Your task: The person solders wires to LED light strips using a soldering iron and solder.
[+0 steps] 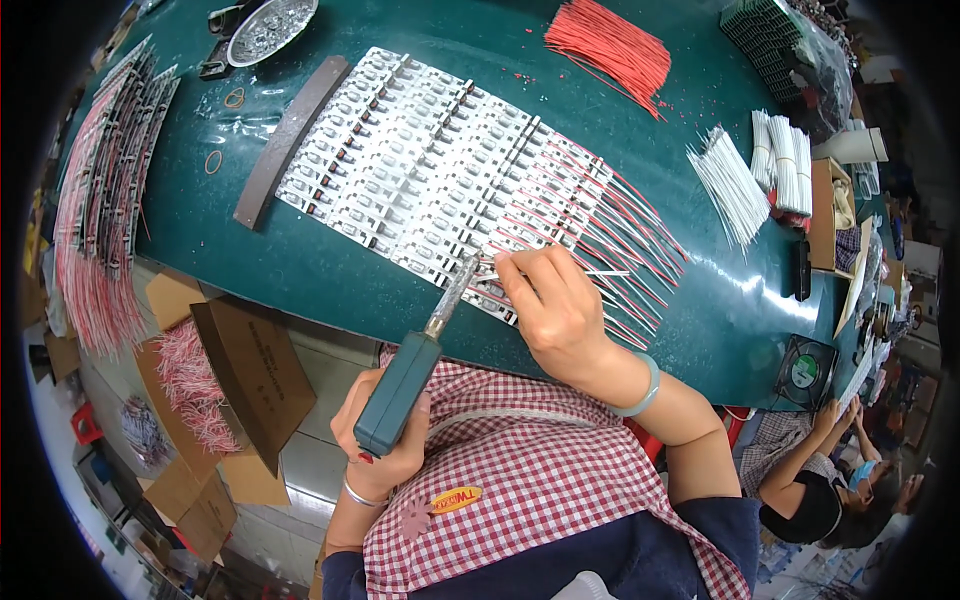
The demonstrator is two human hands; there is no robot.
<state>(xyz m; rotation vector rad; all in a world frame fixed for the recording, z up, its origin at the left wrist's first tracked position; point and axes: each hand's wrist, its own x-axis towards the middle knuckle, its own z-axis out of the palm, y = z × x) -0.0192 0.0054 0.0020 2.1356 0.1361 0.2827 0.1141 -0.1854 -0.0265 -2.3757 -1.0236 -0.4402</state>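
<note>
My left hand [385, 430] is wrapped around the dark green handle of a soldering gun [405, 385]. Its metal tip reaches up to the near edge of a panel of small white circuit boards [410, 170]. Close beside the tip, my right hand [555, 305] pinches a thin white wire [612, 273], whose free end sticks out to the right behind the hand. The fingertips hide the end at the board. Red and white wires [640, 235] fan out rightward from the panel's right-hand boards.
A brown bar [292, 140] lies along the panel's left edge. Red wires [610, 55] and white wires [728, 190] lie beyond. Wired boards [105, 200] hang at the left table edge, above a carton [255, 375]. A small fan [806, 370] and another person [815, 490] are at right.
</note>
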